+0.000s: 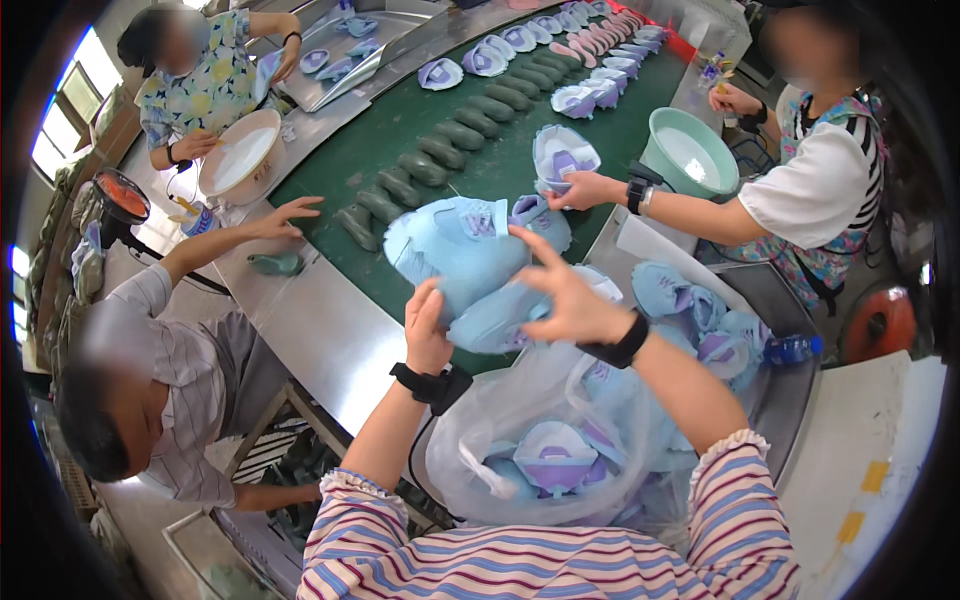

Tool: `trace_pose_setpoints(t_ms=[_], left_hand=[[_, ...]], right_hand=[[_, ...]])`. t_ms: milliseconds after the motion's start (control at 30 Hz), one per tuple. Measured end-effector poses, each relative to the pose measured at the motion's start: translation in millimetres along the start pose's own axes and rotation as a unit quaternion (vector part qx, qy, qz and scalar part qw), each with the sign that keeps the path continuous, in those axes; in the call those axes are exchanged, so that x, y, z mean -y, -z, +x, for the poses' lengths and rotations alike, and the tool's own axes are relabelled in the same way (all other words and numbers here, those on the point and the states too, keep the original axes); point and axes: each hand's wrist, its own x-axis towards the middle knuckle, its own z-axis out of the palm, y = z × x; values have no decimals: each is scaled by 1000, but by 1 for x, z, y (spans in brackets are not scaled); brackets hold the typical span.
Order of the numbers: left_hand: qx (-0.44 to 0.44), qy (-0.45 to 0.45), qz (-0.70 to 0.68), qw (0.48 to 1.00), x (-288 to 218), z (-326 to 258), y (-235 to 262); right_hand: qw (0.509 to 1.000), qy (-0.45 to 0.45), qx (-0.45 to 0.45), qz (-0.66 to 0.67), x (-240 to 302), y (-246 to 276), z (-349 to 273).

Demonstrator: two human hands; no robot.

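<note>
Above the near end of the green belt, my left hand [428, 328] grips a bundle of light blue shoe uppers [450, 255] from its near edge. My right hand [580, 302] is beside the bundle's right side, fingers spread, the index reaching to its edge; whether the fingertips press on it I cannot tell. A second rounded light blue piece [492, 318] hangs at the bundle's underside. Below my hands, a clear plastic bag [455, 440] contains several blue and purple uppers [556, 458]. More uppers [662, 290] are heaped right of it.
Rows of dark green shoe lasts [445, 152] and uppers line the green belt [330, 150]. A co-worker's hand [585, 190] at right holds an upper by a green basin [690, 150]. At left, another person's hand [285, 218] rests near a loose last [275, 264]; a pink basin [240, 158] stands beyond.
</note>
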Motion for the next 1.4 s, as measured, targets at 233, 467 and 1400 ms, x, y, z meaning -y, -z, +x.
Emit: trace_pose_setpoints(t_ms=[233, 467, 1400], left_hand=[[3, -89, -39, 995, -2, 13, 18], [-23, -90, 253, 963, -9, 16, 32], [236, 32, 281, 930, 23, 96, -44]], right_hand=[[970, 45, -89, -220, 3, -36, -41], [979, -153, 12, -135, -51, 62, -52], [813, -261, -142, 501, -12, 101, -136]])
